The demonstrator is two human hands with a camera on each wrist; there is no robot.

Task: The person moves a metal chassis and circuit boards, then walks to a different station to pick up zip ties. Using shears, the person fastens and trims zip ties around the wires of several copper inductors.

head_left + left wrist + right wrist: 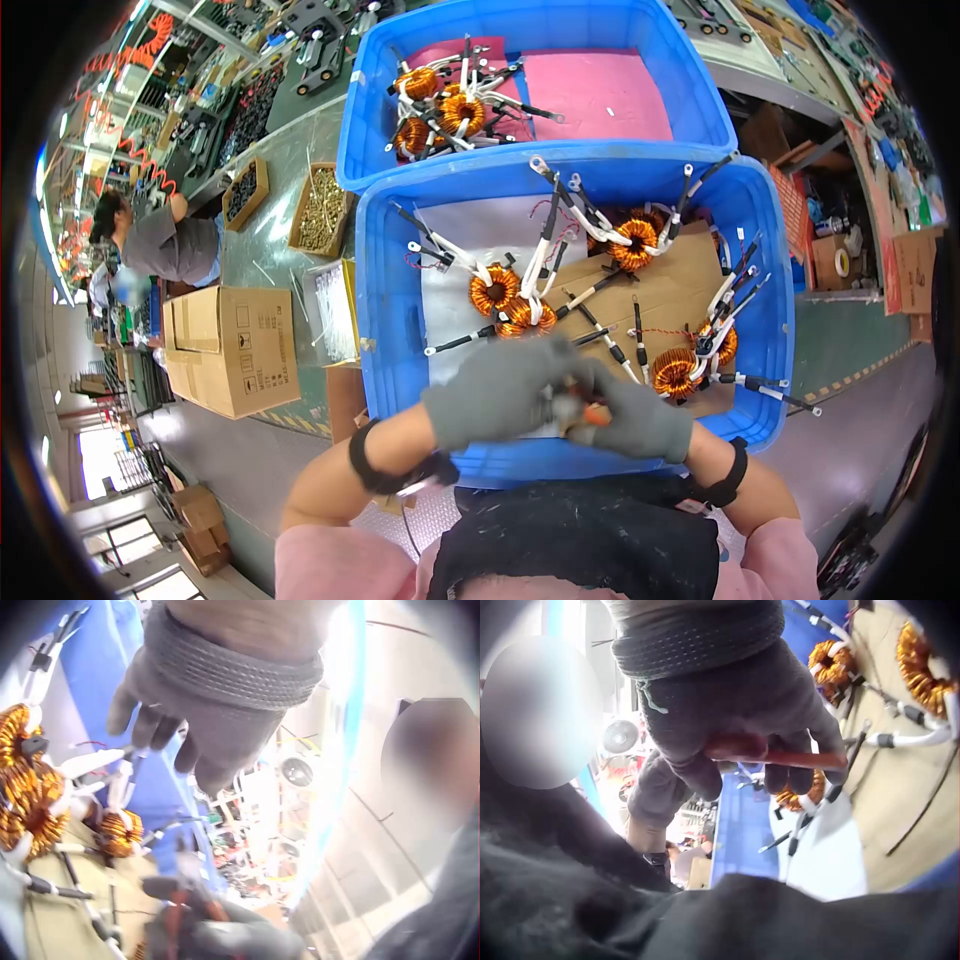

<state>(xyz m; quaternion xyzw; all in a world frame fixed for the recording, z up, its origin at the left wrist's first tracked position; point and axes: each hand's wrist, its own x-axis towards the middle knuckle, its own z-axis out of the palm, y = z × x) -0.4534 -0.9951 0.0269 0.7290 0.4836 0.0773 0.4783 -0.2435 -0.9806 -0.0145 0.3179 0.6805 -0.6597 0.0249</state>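
Both hands wear grey gloves and come together over the near side of a blue bin (pixel 378 300). My right hand (pixel 645 415) grips red-handled pliers (pixel 802 759), whose metal nose points away from the palm in the left wrist view. Beside it, my left hand (pixel 500 390) has loosely bent fingers, with nothing seen between them in the left wrist view. Several copper-wound ring coils (pixel 676 386) with white and black sleeved leads lie in the bin, on cardboard (pixel 690 285) and a white sheet (pixel 450 240).
Behind stands a second blue bin (pixel 705 90) with more coils on pink sheets (pixel 590 90). On the left metal table are boxes of small parts (pixel 320 210) and a tray of white strips (pixel 335 310). A carton (pixel 235 350) stands left; another person (pixel 180 245) is farther back.
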